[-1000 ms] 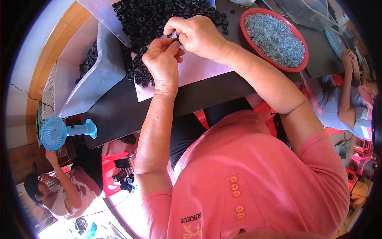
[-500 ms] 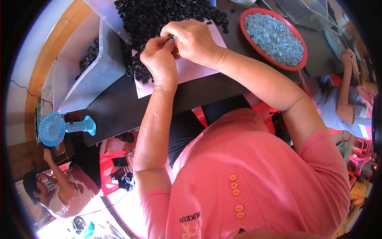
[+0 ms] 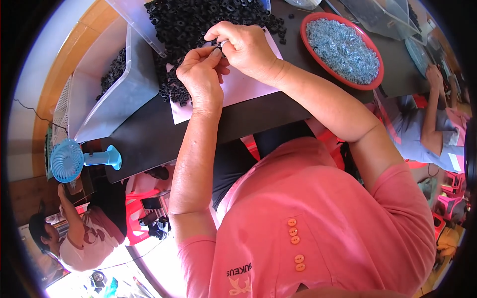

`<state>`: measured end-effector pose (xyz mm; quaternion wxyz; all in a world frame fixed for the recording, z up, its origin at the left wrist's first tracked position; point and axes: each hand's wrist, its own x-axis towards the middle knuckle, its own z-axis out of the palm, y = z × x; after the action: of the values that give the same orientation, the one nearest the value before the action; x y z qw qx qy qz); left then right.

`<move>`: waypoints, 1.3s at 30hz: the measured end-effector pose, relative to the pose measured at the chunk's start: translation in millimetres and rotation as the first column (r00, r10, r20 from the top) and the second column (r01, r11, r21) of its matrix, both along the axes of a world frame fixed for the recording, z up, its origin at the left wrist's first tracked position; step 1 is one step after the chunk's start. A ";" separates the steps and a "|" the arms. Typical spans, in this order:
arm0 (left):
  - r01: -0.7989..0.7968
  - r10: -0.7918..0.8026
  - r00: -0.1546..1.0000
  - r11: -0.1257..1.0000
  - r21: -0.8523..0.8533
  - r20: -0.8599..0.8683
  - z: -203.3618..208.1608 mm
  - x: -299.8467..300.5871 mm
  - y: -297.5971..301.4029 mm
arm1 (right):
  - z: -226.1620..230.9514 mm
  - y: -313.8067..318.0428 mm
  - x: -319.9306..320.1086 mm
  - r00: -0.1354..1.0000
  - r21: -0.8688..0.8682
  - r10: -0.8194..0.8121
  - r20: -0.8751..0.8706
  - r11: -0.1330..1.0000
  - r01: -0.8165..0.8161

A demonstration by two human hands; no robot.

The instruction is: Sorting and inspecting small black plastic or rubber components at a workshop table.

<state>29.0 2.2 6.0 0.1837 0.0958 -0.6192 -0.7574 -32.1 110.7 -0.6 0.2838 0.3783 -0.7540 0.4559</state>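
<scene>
My left hand (image 3: 202,79) pinches a small black plastic part (image 3: 217,47) between thumb and fingers. Right against it, my right hand (image 3: 248,50) has its thumb and index finger closed at the same part; whether a second tiny piece sits between those fingertips is hidden. Both hands are just above a pale pink sheet (image 3: 248,89) on the dark table. Beyond and to the left of them lies a large heap of similar black parts (image 3: 198,22), with a smaller cluster (image 3: 178,89) spilling onto the sheet's left side.
A red-rimmed bowl (image 3: 378,79) of small clear bluish pieces stands to the right. On the left are a clear plastic bin (image 3: 134,79) holding more black parts and a blue fan (image 3: 68,160) at the table's edge (image 3: 149,164). Other people sit at left and right.
My right hand's fingers have shifted slightly at the black part, and my left hand's lower fingers have loosened a little. The pinch of my left hand stays on the part.
</scene>
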 end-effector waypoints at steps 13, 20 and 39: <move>-0.056 0.062 0.998 0.963 0.265 -0.014 -12.2 -7.4 -13.7 | -5.7 -14.7 10.1 0.974 -0.013 -0.009 -0.228 1.000 0.006; 0.017 -0.002 0.999 0.923 0.384 -0.039 -14.0 -7.6 -10.1 | -5.7 -12.7 5.9 0.895 0.034 -0.077 -0.440 0.994 0.102; -0.438 0.275 0.853 0.838 -0.324 -0.443 93.2 14.5 -63.0 | 38.5 30.4 -0.2 0.996 -0.209 0.058 0.066 0.977 -0.043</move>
<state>43.5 -60.8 99.2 0.4561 0.0223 -0.6881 -0.5639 -32.3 141.1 37.9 0.2829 0.3491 -0.7021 0.5524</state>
